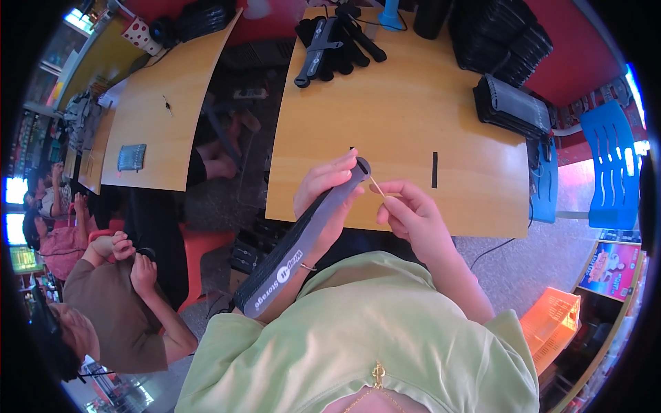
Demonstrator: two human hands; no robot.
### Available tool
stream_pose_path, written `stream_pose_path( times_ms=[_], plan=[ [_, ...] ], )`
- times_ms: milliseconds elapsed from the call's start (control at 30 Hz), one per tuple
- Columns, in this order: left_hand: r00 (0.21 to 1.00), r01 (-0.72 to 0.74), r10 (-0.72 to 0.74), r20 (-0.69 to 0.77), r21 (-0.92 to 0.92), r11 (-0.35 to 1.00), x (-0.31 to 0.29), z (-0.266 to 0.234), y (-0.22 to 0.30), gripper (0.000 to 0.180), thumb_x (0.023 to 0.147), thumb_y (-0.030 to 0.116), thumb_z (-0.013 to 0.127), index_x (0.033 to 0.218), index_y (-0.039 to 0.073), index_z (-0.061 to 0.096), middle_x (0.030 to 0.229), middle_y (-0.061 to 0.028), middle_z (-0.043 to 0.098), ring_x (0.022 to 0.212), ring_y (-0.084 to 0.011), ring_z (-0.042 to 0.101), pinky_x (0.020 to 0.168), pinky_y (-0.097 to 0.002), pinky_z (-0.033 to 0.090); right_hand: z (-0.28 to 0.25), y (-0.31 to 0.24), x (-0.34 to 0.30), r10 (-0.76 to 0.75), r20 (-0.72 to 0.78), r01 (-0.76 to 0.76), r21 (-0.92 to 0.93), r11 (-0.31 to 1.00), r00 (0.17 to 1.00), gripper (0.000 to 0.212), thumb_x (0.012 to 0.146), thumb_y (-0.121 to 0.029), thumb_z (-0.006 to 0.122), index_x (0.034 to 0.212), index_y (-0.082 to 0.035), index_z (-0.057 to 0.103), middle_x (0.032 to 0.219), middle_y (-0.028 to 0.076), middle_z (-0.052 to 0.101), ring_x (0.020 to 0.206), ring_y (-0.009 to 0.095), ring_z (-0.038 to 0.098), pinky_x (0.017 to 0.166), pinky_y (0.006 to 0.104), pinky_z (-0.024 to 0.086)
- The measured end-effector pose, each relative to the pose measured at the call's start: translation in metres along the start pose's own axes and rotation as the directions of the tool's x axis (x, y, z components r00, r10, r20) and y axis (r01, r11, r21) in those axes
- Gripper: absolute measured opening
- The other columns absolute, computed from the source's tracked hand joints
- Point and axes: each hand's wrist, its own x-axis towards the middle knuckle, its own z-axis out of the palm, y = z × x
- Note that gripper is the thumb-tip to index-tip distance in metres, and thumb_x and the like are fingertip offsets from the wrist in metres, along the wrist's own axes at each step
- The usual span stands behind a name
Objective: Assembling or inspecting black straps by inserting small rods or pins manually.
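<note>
My left hand (326,186) is wrapped round a stack of long dark grey straps (292,258) with pale printing on the outer face. The stack slants from my left forearm up to its rounded, slotted end, near my fingertips. Close to that end, my right hand (414,217) pinches a thin yellowish strand (376,186), straight and stick-like. Its upper tip reaches the edge of the strap end; whether it is stiff or stretchy I cannot tell. On the table, right of my hands, lies a short narrow black strip (434,170).
Beyond my hands, a pile of black straps (337,51) lies on the wooden table (385,103). Black packaged stacks (506,103) stand at its right. Blue chairs (609,165) and an orange basket (551,323) are to the right. Another person (124,303) sits at left.
</note>
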Motion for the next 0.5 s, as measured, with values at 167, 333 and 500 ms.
stream_pose_path(
  times_ms=[167, 333, 500],
  plan=[
    [0.999, -0.040, 0.039, -0.029, -0.029, 0.999, 0.004, 0.002, 0.002, 0.031, 0.078, -0.005, 0.065, 0.105, 0.004, 0.053, 0.108, -0.0161, 0.059, 0.107, -0.0358, 0.057, 0.090, -0.0409, 0.049, 0.006, 0.015, 0.006, -0.319, -0.082, 0.275, -0.337, 0.901, 0.944, 0.021, 0.092, -0.009, 0.049, 0.110, -0.004, 0.058, 0.073, 0.001, 0.061, 0.057, 0.003, 0.043, 0.050, 0.0186, 0.035],
    [0.999, -0.017, 0.011, -0.050, -0.118, 0.993, 0.004, 0.002, 0.002, 0.032, 0.078, -0.009, 0.062, 0.106, 0.004, 0.053, 0.110, -0.0170, 0.059, 0.108, -0.0376, 0.056, 0.091, -0.0429, 0.048, 0.007, 0.006, 0.007, -0.121, -0.014, 0.119, -0.100, 0.988, 0.993, 0.020, 0.092, -0.006, 0.049, 0.110, -0.004, 0.057, 0.074, 0.000, 0.061, 0.055, 0.005, 0.045, 0.048, 0.0194, 0.035],
    [0.993, -0.104, 0.104, 0.062, -0.007, 0.995, 0.006, 0.000, -0.005, 0.034, 0.079, -0.010, 0.061, 0.109, 0.004, 0.051, 0.111, -0.0165, 0.058, 0.111, -0.0374, 0.054, 0.095, -0.0426, 0.045, 0.003, 0.011, 0.013, -0.255, -0.023, 0.245, -0.210, 0.946, 0.967, 0.019, 0.092, -0.008, 0.048, 0.109, -0.004, 0.057, 0.074, 0.001, 0.062, 0.055, 0.004, 0.044, 0.048, 0.0187, 0.033]
  ],
)
